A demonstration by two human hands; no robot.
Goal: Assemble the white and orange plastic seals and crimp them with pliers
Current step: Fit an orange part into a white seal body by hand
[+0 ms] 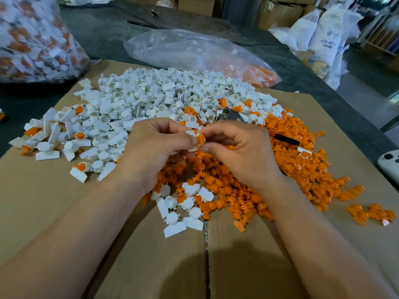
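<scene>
Left hand [155,145]: fingers curled, thumb and fingertips pinching a white plastic seal body [191,133] above the middle of the sheet.
Right hand [239,152]: fingers curled, thumb and forefinger pinching an orange plastic insert [201,139], which touches the white body.
Held seal: the white body shows a flat tab and is largely covered by fingers; the orange insert shows a rounded disc face. Whether the insert is fully seated cannot be told.
White pile [151,100]: loose white bodies, each a short round cup with a flat rectangular tab, heaped far and left of the hands.
Orange pile [291,165]: loose ribbed orange inserts, spread right of and beneath the hands.
Assembled seals [81,135]: white cups filled with orange, scattered at the left edge of the white pile.
Metal pliers [232,116]: lying where the two piles meet, just beyond the right hand; the dark handle is partly buried in orange parts.
Brown cardboard sheet [54,201]: bears both piles.
Clear plastic bag [194,50]: far side, holding some orange parts.
Filled transparent bag [32,39]: far left, packed with white-and-orange seals.
</scene>
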